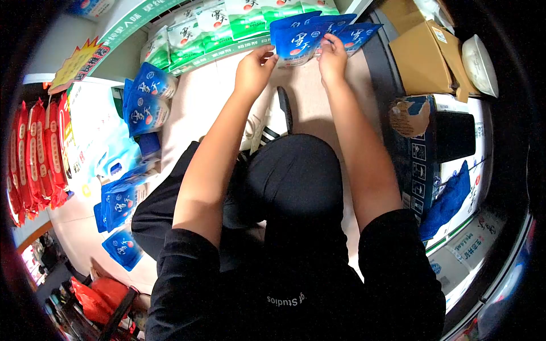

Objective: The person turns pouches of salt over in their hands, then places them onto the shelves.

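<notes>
Several blue salt bags (pixel 298 42) with white lettering stand in a fanned bunch at the front of the low shelf. My right hand (pixel 331 59) is closed on the front bag, its fingers over the upper right edge. Beside that bag's left edge is my left hand (pixel 254 71), fingers loosely bent and apart; whether the fingertips touch the bag I cannot tell. Behind the blue bunch, green and white salt bags (pixel 219 20) fill the shelf. My knee and a striped shoe (pixel 267 122) are below my hands.
More blue bags (pixel 149 96) lie on the floor at left, with others (pixel 122 204) further down. Red packets (pixel 37 153) hang at far left. An open cardboard box (pixel 421 59), a white bowl (pixel 479 65) and a dark printed carton (pixel 418 165) stand on the right.
</notes>
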Motion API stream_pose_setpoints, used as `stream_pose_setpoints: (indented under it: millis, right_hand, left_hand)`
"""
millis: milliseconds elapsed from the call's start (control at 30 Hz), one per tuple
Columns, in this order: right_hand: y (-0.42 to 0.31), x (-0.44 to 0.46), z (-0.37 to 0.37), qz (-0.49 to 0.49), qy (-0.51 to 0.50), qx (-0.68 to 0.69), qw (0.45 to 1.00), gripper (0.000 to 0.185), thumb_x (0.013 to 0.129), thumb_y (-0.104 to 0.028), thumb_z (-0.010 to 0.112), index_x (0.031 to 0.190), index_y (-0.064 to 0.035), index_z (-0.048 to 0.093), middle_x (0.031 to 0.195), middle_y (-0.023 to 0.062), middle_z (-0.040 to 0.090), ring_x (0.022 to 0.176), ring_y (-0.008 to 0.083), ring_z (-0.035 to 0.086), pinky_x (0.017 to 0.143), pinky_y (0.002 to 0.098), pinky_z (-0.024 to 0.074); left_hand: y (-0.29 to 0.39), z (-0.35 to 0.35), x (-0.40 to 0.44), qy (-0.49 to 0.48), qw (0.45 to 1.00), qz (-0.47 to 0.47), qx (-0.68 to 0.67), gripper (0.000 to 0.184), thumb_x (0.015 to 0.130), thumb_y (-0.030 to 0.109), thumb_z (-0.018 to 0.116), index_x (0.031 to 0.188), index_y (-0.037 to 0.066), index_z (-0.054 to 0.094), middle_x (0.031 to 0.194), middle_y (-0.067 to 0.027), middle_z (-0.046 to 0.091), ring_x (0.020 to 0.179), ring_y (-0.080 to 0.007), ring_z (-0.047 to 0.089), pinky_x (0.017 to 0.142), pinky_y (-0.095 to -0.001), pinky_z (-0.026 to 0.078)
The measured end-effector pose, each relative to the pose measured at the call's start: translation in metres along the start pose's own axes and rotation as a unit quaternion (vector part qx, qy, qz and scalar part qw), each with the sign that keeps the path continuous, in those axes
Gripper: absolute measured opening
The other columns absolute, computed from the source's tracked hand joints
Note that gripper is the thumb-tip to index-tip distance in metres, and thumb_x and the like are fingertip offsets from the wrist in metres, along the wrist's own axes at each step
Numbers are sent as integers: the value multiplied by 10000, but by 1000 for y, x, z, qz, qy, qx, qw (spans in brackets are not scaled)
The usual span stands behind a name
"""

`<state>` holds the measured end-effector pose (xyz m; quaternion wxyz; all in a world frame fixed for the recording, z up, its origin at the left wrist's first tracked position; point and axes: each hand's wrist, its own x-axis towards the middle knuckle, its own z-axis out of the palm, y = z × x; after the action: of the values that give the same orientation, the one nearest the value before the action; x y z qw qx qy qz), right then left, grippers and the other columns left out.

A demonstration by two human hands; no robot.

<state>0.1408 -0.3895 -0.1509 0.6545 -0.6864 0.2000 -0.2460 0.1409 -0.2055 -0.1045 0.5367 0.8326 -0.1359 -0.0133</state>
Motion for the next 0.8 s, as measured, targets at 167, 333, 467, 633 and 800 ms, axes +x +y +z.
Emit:
stream_pose_setpoints:
  millis: [167,333,467,633,800]
  right_hand:
    - [-2,5,3,-3,31,28,999,133,801,-61,517,912,11,531,806,69,575,747,140,531,672,246,418]
    - [-4,4,4,-3,14,50,999,85,790,-60,532,858,-10,522,751,38,541,685,120,491,648,241,407]
    - [-33,-11,1,-106,12,14,994,91,801,-70,524,874,-17,515,757,28,521,693,107,472,649,238,399]
    - [-103,-38,9,-73,-144,131,978,109,841,-87,473,899,-1,506,777,23,519,709,84,466,676,210,383]
    - [-168,-79,35,-91,-239,97,962,135,865,-132,470,977,-59,486,784,1,547,661,45,470,569,185,376]
  left_hand:
    - [-2,8,11,8,998,-34,58,229,741,226,608,909,71,622,744,-109,632,685,-209,611,622,-298,460]
    - [15,5,6,-3,987,-8,159,172,747,230,602,799,66,597,704,-92,623,652,-228,599,611,-306,453]
    - [23,-10,-8,13,988,25,149,172,765,208,583,833,51,576,723,-108,613,661,-235,591,619,-311,452]
    - [52,-51,-39,2,992,55,-117,142,853,149,509,924,43,447,708,-20,525,665,-76,463,609,-219,392]
    - [87,-114,-75,72,964,77,-245,110,880,151,448,923,66,394,690,13,455,638,-48,412,542,-197,360]
